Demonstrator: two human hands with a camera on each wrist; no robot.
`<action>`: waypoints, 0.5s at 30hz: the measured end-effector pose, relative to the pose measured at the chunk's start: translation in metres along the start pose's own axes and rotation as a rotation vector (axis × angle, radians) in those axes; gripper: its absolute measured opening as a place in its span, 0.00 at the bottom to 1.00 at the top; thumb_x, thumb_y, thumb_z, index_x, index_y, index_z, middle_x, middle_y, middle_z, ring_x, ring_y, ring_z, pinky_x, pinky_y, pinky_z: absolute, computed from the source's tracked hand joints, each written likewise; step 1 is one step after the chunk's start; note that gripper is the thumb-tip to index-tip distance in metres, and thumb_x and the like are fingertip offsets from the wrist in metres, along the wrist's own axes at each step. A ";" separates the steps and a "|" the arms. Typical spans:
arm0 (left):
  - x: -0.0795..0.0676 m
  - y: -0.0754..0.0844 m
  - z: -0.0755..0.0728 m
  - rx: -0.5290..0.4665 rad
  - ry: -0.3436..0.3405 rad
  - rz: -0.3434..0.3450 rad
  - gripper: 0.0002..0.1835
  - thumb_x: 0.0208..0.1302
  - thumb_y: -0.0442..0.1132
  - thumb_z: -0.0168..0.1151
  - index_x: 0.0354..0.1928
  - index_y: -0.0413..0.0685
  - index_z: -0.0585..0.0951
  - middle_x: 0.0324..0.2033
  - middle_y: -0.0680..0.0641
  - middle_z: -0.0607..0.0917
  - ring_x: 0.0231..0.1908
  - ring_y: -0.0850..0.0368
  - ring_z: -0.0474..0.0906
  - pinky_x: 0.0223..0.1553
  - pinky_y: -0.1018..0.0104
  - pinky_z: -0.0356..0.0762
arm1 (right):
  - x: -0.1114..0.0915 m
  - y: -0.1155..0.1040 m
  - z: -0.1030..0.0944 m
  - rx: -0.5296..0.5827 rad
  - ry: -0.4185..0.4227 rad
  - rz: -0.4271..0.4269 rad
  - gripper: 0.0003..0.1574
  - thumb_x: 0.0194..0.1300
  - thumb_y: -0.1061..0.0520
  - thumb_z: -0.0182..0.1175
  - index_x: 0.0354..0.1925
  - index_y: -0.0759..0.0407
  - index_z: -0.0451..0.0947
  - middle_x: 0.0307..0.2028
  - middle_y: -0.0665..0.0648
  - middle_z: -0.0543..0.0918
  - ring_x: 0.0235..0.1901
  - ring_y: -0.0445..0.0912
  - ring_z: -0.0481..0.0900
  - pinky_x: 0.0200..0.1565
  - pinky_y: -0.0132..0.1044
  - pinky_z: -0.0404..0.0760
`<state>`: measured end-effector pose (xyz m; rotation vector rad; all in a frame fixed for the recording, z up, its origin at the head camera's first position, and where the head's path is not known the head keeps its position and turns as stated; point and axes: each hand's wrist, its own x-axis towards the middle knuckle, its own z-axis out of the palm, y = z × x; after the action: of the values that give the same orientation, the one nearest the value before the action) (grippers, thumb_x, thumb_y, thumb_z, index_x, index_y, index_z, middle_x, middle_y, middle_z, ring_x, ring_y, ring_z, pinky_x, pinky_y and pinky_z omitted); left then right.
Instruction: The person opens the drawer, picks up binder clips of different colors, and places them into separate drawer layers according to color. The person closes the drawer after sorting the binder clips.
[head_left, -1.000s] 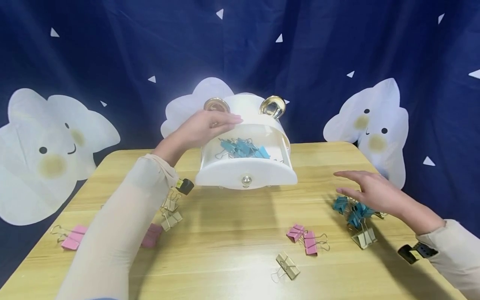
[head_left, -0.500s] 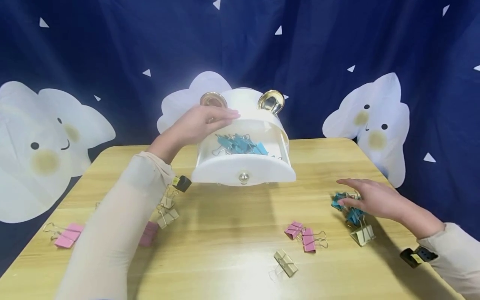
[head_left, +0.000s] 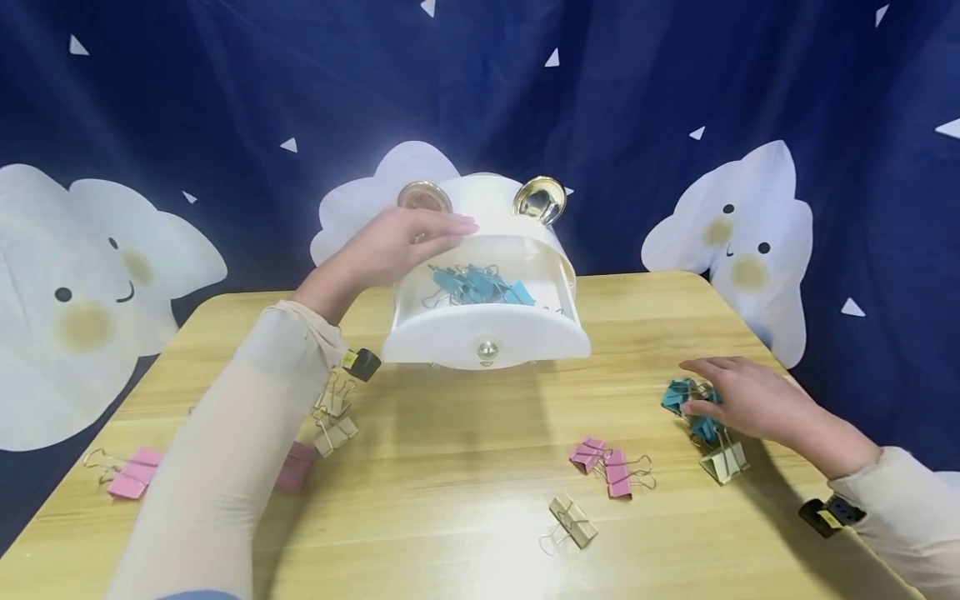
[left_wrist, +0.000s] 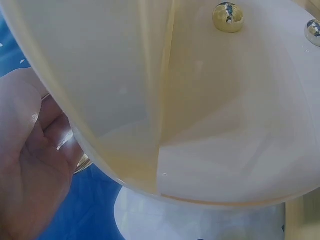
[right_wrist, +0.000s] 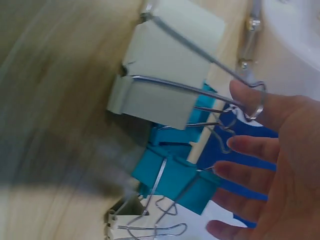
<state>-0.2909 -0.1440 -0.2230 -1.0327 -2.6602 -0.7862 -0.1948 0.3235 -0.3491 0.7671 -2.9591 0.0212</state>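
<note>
A white drawer box (head_left: 487, 200) with two gold ear-like discs stands at the table's back. Its drawer (head_left: 487, 333), with a round silver knob, is pulled out and holds several blue binder clips (head_left: 480, 285). My left hand (head_left: 397, 242) rests on the top front edge beside the left ear, fingers stretched to the right; the left wrist view has the hand (left_wrist: 37, 160) at the box's rim. My right hand (head_left: 757, 398) reaches over a cluster of teal binder clips (head_left: 705, 429), fingers extended and spread. In the right wrist view, its thumb overlaps the wire handles of a cream binder clip (right_wrist: 167, 65).
Two pink binder clips (head_left: 618, 473) and a gold-beige binder clip (head_left: 573, 521) lie on the wooden table (head_left: 450, 458) at front right. Cream clips (head_left: 335, 433) and pink clips (head_left: 135, 473) lie on the left, partly hidden by my left sleeve. A blue curtain (head_left: 480, 83) hangs behind.
My right hand has lowered slightly towards the teal binder clips. The left hand stays on top of the drawer box. The head view has shifted a little.
</note>
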 end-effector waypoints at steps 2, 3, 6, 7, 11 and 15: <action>0.000 0.000 0.001 -0.007 -0.005 -0.008 0.18 0.71 0.46 0.58 0.62 0.61 0.79 0.60 0.56 0.78 0.64 0.59 0.69 0.66 0.56 0.64 | 0.001 0.000 0.003 -0.016 0.003 0.004 0.40 0.59 0.43 0.69 0.59 0.68 0.74 0.50 0.73 0.80 0.47 0.68 0.78 0.47 0.62 0.76; 0.000 0.000 0.001 -0.012 -0.006 -0.012 0.18 0.71 0.47 0.58 0.62 0.62 0.79 0.60 0.56 0.78 0.64 0.59 0.69 0.66 0.56 0.64 | 0.002 0.001 0.004 -0.020 -0.002 0.007 0.40 0.59 0.43 0.69 0.59 0.68 0.74 0.50 0.73 0.80 0.47 0.68 0.79 0.46 0.62 0.76; 0.000 -0.001 0.003 -0.025 -0.004 -0.016 0.18 0.71 0.47 0.58 0.62 0.61 0.79 0.60 0.56 0.78 0.64 0.59 0.69 0.66 0.57 0.64 | 0.006 0.003 0.008 -0.021 -0.017 0.011 0.38 0.60 0.43 0.68 0.57 0.68 0.75 0.47 0.71 0.81 0.45 0.66 0.80 0.45 0.61 0.77; 0.000 -0.001 0.003 -0.029 -0.003 -0.015 0.18 0.71 0.47 0.58 0.62 0.61 0.79 0.60 0.56 0.78 0.64 0.59 0.69 0.66 0.57 0.64 | 0.008 0.003 0.010 -0.026 -0.019 0.008 0.36 0.60 0.43 0.68 0.56 0.67 0.76 0.46 0.70 0.82 0.43 0.65 0.81 0.45 0.60 0.78; -0.001 -0.002 0.004 -0.025 -0.002 -0.008 0.18 0.71 0.46 0.58 0.62 0.61 0.79 0.61 0.57 0.78 0.64 0.60 0.69 0.66 0.58 0.63 | 0.012 0.004 0.015 -0.055 -0.012 0.004 0.30 0.59 0.44 0.69 0.49 0.66 0.80 0.39 0.65 0.85 0.35 0.60 0.83 0.40 0.57 0.80; -0.001 -0.002 0.002 -0.015 0.003 -0.003 0.18 0.72 0.47 0.58 0.62 0.62 0.79 0.61 0.57 0.77 0.64 0.60 0.69 0.67 0.59 0.62 | 0.015 0.003 0.015 -0.070 -0.019 -0.008 0.26 0.58 0.46 0.71 0.43 0.65 0.82 0.30 0.57 0.84 0.28 0.52 0.82 0.33 0.53 0.81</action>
<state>-0.2910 -0.1445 -0.2262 -1.0300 -2.6579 -0.8095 -0.2104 0.3183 -0.3627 0.7744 -2.9566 -0.0905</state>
